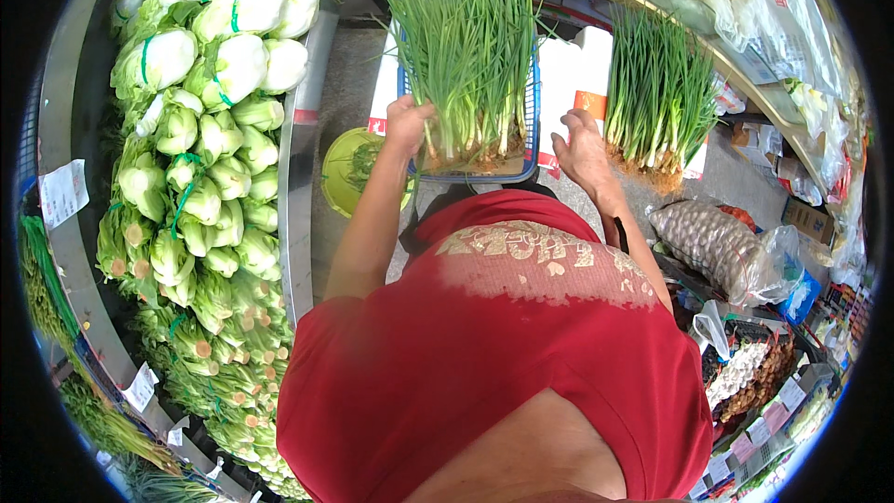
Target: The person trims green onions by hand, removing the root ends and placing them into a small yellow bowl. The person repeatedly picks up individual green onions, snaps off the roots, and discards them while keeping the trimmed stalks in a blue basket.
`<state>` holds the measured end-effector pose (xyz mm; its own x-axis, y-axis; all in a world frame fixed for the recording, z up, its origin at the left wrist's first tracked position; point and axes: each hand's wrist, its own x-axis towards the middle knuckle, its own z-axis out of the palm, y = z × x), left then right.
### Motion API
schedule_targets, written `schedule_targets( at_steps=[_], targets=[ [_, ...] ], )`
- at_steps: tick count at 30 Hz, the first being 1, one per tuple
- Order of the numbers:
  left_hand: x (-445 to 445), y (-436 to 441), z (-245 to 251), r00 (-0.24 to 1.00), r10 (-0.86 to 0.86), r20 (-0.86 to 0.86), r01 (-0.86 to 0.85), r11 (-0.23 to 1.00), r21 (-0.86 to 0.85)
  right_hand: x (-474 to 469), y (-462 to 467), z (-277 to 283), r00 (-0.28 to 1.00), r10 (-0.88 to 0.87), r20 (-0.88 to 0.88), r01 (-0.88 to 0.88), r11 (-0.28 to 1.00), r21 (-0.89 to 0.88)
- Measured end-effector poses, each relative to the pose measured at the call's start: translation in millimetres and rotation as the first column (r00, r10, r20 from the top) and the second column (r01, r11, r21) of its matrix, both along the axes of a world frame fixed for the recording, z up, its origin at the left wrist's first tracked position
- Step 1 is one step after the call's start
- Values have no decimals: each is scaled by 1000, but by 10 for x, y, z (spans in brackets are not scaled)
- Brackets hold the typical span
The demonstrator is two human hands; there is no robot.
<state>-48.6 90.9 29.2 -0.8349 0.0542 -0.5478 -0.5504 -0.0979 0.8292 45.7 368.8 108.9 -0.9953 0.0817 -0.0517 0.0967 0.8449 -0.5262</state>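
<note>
A blue plastic basket point(533, 147) filled with upright green onions point(471, 63) stands in front of me. My left hand point(410, 124) is at the basket's left side, its fingers against the pale stems at the edge of the bunch; whether they grip a stem cannot be told. My right hand point(581, 154) is between the basket and a second pile of green onions point(660, 98), fingers apart and somewhat bent, holding nothing. That pile lies to the right on a white box point(594, 59), with its brown roots towards me. Part of an orange-and-white panel shows just beyond my right fingers.
A lime-green basin point(335, 175) with green scraps sits on the floor left of the basket. A metal-edged shelf point(300, 223) of napa cabbages point(237, 70) and leafy heads runs along the left. At right are a net sack of garlic point(705, 241) and a curved counter edge point(761, 91) with plastic bags.
</note>
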Motion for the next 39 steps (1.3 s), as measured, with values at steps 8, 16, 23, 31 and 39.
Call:
schedule_targets(
  at_steps=[8, 16, 23, 31, 39],
  targets=[
    [71, 221, 353, 988, -36, 153, -43, 873, 486, -271, -426, 123, 954, 198, 224, -91, 906, -414],
    [298, 561, 724, 979, -190, -74, 202, 847, 493, -346, -744, -5, 922, 147, 357, 182, 649, -739],
    [291, 483, 692, 972, -222, -79, 235, 915, 328, -357, -492, 36, 822, 186, 538, 558, -76, -826],
    [296, 424, 775, 904, -391, -173, 416, 897, 147, -361, -392, 14, 842, 111, 527, 533, -316, -785],
    [387, 494, 917, 755, -566, -331, 522, 825, -217, -394, -385, 46, 866, 13, 500, 482, -292, -826]
  ],
)
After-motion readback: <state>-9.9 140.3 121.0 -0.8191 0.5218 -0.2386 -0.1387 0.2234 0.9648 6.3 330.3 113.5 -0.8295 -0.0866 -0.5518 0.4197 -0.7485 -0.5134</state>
